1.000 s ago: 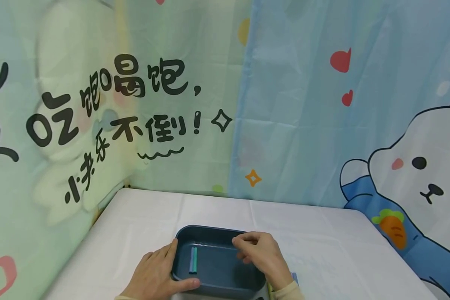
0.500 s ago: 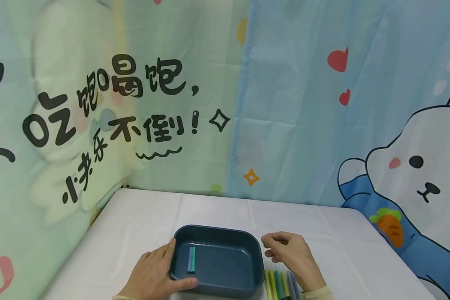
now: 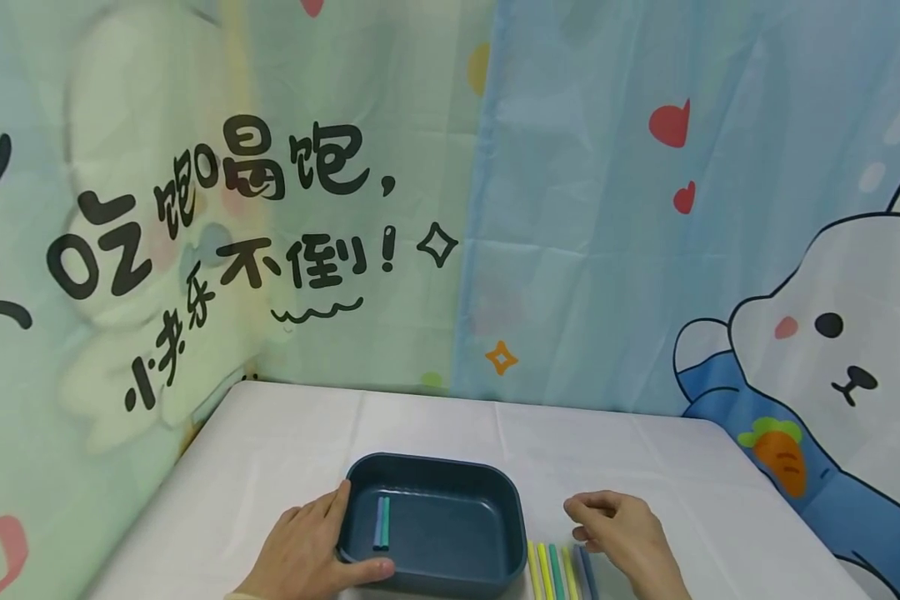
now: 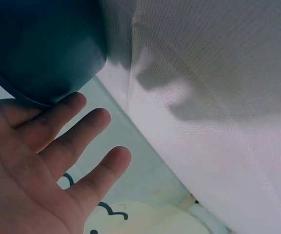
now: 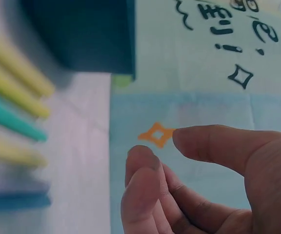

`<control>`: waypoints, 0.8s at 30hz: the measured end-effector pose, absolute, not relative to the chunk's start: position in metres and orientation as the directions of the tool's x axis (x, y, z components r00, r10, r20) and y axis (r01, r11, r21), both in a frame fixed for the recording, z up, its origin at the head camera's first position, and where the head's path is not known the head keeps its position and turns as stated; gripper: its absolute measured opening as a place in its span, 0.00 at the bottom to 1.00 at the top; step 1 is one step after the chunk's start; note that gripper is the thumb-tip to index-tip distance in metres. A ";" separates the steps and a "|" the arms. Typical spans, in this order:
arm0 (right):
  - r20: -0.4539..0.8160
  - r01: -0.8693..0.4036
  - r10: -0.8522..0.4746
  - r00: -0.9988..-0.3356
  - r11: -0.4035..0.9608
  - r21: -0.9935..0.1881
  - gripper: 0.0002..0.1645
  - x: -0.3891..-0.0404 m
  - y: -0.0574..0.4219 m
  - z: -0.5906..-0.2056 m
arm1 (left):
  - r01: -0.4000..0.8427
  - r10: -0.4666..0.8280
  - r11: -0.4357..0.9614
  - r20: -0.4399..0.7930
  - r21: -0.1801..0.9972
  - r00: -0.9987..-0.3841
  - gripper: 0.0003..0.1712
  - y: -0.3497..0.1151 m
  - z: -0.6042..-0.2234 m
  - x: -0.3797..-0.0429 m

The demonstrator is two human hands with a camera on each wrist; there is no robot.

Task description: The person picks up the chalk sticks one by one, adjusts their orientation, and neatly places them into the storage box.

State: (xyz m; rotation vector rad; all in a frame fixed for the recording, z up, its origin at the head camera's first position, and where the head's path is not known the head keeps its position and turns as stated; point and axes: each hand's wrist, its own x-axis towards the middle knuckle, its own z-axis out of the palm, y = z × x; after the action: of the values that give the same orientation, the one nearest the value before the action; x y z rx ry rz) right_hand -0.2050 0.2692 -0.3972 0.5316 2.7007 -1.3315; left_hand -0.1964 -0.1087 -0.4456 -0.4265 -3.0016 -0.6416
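A dark blue rectangular box (image 3: 450,525), without a lid, stands on the white table. Inside it, to the left, two slim sticks, one bluish purple (image 3: 378,523) and one teal (image 3: 386,523), lie side by side. My left hand (image 3: 307,542) rests against the box's left side, thumb at the front rim; in the left wrist view its fingers (image 4: 77,141) are straight and spread. To the right of the box, my right hand (image 3: 626,533) hovers with loosely bent fingers; the right wrist view shows a gap between thumb and fingertips, holding nothing.
Several slim sticks in yellow (image 3: 545,571), green (image 3: 557,572) and blue (image 3: 588,573) lie in a row right of the box, partly cut off by the frame. A printed curtain (image 3: 585,250) hangs behind the white tablecloth (image 3: 645,450).
My right hand has moved from over the box out to the right, past the row of sticks, which now shows. My left hand stays at the box, and the sticks inside lie as before.
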 end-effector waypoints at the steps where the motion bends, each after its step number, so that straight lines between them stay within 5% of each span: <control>1: -0.235 0.353 0.273 -0.933 0.569 -0.743 0.29 -0.205 0.273 -0.399 | 0.275 0.257 0.877 0.099 0.394 -0.961 0.71 -0.109 -0.446 -0.196; 12: -0.305 0.407 0.272 -0.912 0.687 -0.602 0.22 -0.200 0.301 -0.430 | 0.272 0.251 0.878 0.106 0.393 -0.962 0.71 -0.109 -0.446 -0.196; 24: -0.308 0.423 0.292 -0.905 0.692 -0.585 0.19 -0.201 0.300 -0.448 | 0.273 0.253 0.875 0.103 0.400 -0.962 0.71 -0.108 -0.446 -0.198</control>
State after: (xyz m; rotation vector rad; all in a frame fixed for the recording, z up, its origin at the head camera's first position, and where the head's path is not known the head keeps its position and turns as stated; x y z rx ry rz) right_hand -0.2008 0.2997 -0.4483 0.5790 2.7106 -1.0084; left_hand -0.1977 -0.1082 -0.4465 -0.4206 -2.9959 -0.6499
